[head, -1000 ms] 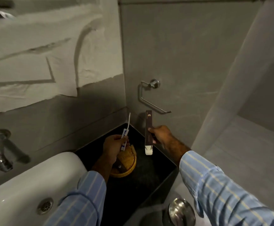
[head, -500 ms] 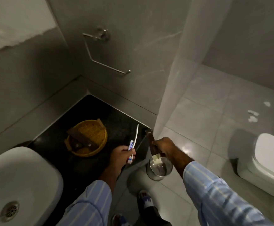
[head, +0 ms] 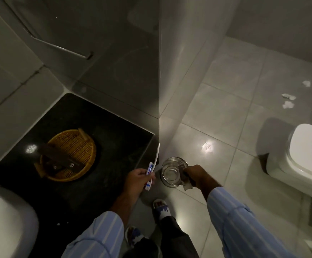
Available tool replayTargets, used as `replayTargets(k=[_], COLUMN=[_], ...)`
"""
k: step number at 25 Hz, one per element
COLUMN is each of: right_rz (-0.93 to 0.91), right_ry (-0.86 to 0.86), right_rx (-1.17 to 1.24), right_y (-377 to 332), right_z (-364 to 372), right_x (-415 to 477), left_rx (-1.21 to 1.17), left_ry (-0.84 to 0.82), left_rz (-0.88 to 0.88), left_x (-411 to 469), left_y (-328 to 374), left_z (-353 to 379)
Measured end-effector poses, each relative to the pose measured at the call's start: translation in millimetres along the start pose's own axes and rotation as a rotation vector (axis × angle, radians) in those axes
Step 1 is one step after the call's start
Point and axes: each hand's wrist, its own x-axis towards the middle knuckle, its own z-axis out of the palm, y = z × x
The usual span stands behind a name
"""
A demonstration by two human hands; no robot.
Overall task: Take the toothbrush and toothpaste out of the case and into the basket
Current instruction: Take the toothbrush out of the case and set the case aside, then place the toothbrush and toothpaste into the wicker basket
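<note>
My left hand [head: 138, 180] grips a white toothbrush [head: 157, 155] and a small blue-and-white toothpaste tube [head: 150, 172] together, at the right edge of the black counter [head: 118, 146]. The toothbrush points up and away from me. My right hand [head: 198, 175] holds the dark brown case [head: 185, 180] over the rim of a steel bin [head: 171, 171] on the floor. The yellow wicker basket [head: 85, 146] sits on the counter to the left of my left hand, with dark flat items lying across it.
A white sink [head: 6, 216] is at the lower left and a white toilet [head: 304, 161] at the right. A metal towel bar [head: 58, 47] hangs on the grey wall. Scraps of paper [head: 289, 101] lie on the floor tiles. My feet [head: 160, 207] stand below the bin.
The view has swung down and right from the wall to the floor. My right hand carried the case from above the counter to the steel bin. My left hand moved off the basket, holding toothbrush and toothpaste.
</note>
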Motion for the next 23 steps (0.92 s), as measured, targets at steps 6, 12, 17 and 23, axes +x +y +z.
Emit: replayTargets(k=[6,12,17,23], right_rz=[0.024,-0.079,-0.023,-0.218], right_ry=[-0.085,-0.281,-0.732,-0.929], right_rx=[0.048,-0.023,0.241,-0.15], right_y=[-8,-61,-111,-177], right_z=[-12,-7,-3,17], right_x=[28,-21,-86,-151], left_rx=[0.009,0.082,0.154,0.403], left_ry=[0.045,0.007,-0.025,-0.046], left_rz=[-0.007,0.06,0.222,0.362], left_x=[11,-8,-49,-85], left_y=[4,22,44,98], left_z=[7,-6,-58,-143])
